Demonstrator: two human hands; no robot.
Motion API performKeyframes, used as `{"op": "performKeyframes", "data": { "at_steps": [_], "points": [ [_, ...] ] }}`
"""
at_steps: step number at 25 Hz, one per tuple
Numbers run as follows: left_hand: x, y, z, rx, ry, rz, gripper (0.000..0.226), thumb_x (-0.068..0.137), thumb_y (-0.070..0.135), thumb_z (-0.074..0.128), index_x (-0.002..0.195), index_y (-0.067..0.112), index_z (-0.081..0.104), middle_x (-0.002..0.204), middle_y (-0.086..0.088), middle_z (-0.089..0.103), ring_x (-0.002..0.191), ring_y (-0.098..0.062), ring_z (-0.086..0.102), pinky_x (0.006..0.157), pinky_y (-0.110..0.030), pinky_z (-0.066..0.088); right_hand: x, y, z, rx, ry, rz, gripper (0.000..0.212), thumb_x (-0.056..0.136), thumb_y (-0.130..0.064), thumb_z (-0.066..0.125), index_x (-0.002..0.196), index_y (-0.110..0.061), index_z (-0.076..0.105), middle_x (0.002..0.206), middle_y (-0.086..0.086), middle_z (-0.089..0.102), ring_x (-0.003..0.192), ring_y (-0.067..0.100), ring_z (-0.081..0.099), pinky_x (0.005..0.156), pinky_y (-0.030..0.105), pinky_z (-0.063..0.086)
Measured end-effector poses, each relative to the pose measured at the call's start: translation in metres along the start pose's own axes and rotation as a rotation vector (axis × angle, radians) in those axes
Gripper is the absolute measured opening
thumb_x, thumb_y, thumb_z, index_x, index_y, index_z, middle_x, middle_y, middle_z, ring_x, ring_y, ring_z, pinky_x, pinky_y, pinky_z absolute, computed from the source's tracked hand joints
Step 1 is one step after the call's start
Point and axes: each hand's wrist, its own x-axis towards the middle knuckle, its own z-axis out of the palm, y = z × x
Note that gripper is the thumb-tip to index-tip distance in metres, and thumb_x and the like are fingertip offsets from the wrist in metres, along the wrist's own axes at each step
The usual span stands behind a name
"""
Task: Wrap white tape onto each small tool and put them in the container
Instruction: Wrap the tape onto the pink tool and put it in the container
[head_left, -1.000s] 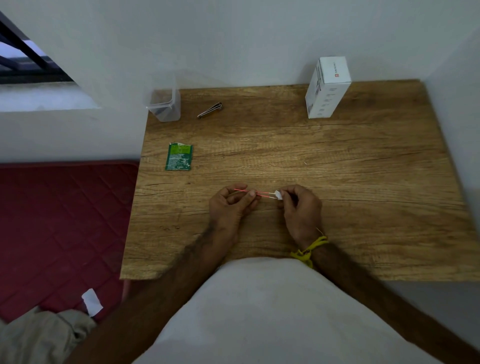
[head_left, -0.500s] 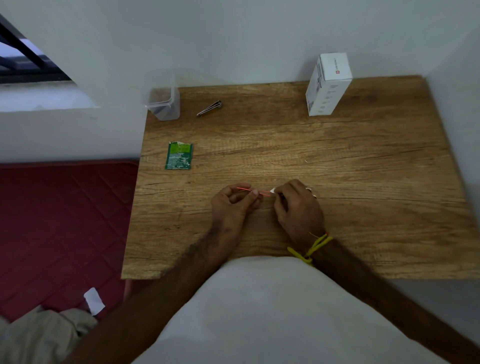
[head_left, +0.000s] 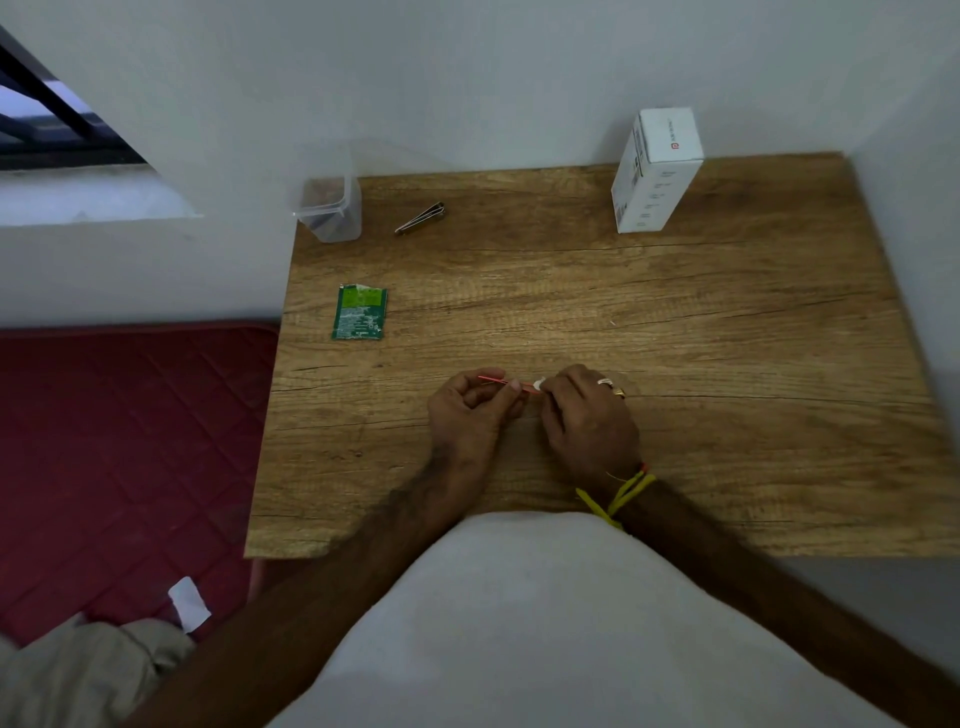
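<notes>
I see the clear plastic container (head_left: 328, 210) at the far left corner of the wooden table (head_left: 675, 322), and something dark lies in its bottom, though I cannot tell what it is. Just to the right of the container lies a metal clip-like tool (head_left: 421, 218), and nearer than the container, along the table's left side, lies a green packet (head_left: 359, 312). A white box (head_left: 655, 169) stands upright at the table's far right. Near the table's front edge, my left hand (head_left: 470, 413) pinches a thin red tool (head_left: 506, 383) between thumb and forefinger, held level above the wood. My right hand (head_left: 587, 418) curls its fingers around the tool's other end, pinching a bit of white tape (head_left: 538, 384) there. The two hands nearly touch.
</notes>
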Motion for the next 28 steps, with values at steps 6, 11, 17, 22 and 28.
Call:
{"op": "performKeyframes", "data": {
  "at_steps": [6,11,17,22,28],
  "points": [
    [0.0,-0.005,0.0,0.033,0.027,0.004,0.027,0.084,-0.003,0.073,0.11,-0.005,0.065,0.097,-0.021,0.074,0.09,-0.029,0.074,0.08,-0.032,0.062,-0.002,-0.002,0.002,-0.004,-0.101,0.03,0.015,0.093,-0.013,0.062,0.096,-0.002,0.071,0.095,0.015,0.066,0.08,0.036,0.063,0.067,0.047,0.052],
    [0.001,-0.009,0.0,0.067,0.038,0.028,0.026,0.084,0.0,0.075,0.107,-0.004,0.066,0.095,-0.018,0.075,0.089,-0.029,0.074,0.079,-0.032,0.062,0.0,-0.003,0.004,0.032,-0.167,0.12,0.017,0.094,-0.015,0.058,0.099,-0.005,0.07,0.102,0.014,0.064,0.091,0.034,0.06,0.074,0.045,0.05],
    [0.001,-0.01,0.001,0.102,0.054,0.035,0.024,0.085,0.003,0.075,0.106,-0.002,0.066,0.094,-0.015,0.076,0.087,-0.024,0.075,0.078,-0.032,0.061,-0.001,-0.001,0.005,0.146,-0.192,0.155,0.017,0.094,-0.012,0.058,0.103,-0.004,0.07,0.103,0.014,0.062,0.097,0.032,0.058,0.082,0.046,0.048],
    [-0.002,-0.01,-0.002,0.121,0.0,0.056,0.017,0.095,0.005,0.063,0.109,-0.004,0.065,0.097,-0.016,0.075,0.09,-0.024,0.075,0.079,-0.029,0.061,0.001,-0.009,0.008,0.206,-0.198,0.244,0.018,0.097,-0.015,0.055,0.103,-0.008,0.07,0.103,0.01,0.06,0.097,0.028,0.057,0.084,0.046,0.048],
    [-0.005,-0.009,-0.003,0.149,-0.019,0.081,0.017,0.097,0.003,0.059,0.111,-0.005,0.064,0.1,-0.019,0.074,0.092,-0.025,0.074,0.08,-0.03,0.061,0.004,-0.016,0.006,0.219,-0.22,0.246,0.018,0.097,-0.017,0.054,0.102,-0.007,0.069,0.104,0.009,0.059,0.097,0.027,0.056,0.083,0.045,0.047]
  ]
}}
